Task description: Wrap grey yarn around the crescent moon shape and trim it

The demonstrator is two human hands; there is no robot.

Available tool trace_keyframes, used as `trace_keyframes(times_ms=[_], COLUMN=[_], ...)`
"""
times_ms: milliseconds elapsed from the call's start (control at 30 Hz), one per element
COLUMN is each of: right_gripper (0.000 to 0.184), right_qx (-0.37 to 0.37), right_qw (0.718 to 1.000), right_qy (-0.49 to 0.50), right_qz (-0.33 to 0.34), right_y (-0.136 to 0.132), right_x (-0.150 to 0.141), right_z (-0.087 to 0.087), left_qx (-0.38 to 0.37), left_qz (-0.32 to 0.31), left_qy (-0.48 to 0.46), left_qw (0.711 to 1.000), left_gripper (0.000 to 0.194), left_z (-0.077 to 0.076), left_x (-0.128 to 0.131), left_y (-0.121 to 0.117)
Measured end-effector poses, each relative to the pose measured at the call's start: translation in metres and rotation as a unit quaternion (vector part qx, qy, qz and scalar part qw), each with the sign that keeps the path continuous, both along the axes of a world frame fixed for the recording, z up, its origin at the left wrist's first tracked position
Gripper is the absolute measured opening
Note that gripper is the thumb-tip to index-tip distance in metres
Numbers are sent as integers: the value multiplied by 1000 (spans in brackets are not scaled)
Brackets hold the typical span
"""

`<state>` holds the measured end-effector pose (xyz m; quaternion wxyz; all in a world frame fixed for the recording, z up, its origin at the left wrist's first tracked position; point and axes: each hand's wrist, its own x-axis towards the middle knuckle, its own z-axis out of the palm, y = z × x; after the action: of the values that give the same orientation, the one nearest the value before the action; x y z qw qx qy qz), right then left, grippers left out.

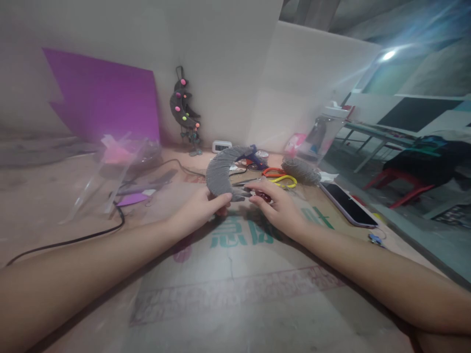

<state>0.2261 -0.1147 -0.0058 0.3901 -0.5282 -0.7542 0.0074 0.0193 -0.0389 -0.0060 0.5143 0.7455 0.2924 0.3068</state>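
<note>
A crescent moon shape (pixel 220 171) wrapped in grey yarn is held upright over the printed cardboard. My left hand (pixel 206 203) grips its lower left curve, thumb in front and fingers behind. My right hand (pixel 275 206) is closed at the lower right tip, thumb and fingers pinched together there. What lies between those fingertips is too small to make out. Just behind stand scissors with an orange and a yellow handle (pixel 289 181), a blue glue gun (pixel 255 159) and a ball of grey yarn (pixel 300 169).
A finished dark crescent with coloured pompoms (pixel 182 108) hangs against the white wall panel. Purple sheet (pixel 110 103) leans at left, near clear plastic bags (pixel 121 152) and a black cable (pixel 73 240). At right are a phone (pixel 349 203), a clear bottle (pixel 324 130) and a red stool (pixel 405 184).
</note>
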Motion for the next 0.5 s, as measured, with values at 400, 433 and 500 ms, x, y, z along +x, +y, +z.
trace_keyframes(times_ms=[400, 433, 500], right_gripper=[25, 24, 23], right_qx=[40, 38, 36], right_qw=[996, 996, 995], right_qy=[-79, -83, -91], right_qz=[15, 17, 22], right_y=[2, 2, 2], right_x=[2, 2, 3], right_z=[-2, -2, -2], left_qx=[-8, -11, -13], left_qz=[-3, -2, -2], left_qy=[36, 38, 42], left_qw=[999, 999, 999], left_gripper=[26, 25, 25], left_z=[5, 4, 3], left_x=[0, 0, 0], left_y=[0, 1, 1])
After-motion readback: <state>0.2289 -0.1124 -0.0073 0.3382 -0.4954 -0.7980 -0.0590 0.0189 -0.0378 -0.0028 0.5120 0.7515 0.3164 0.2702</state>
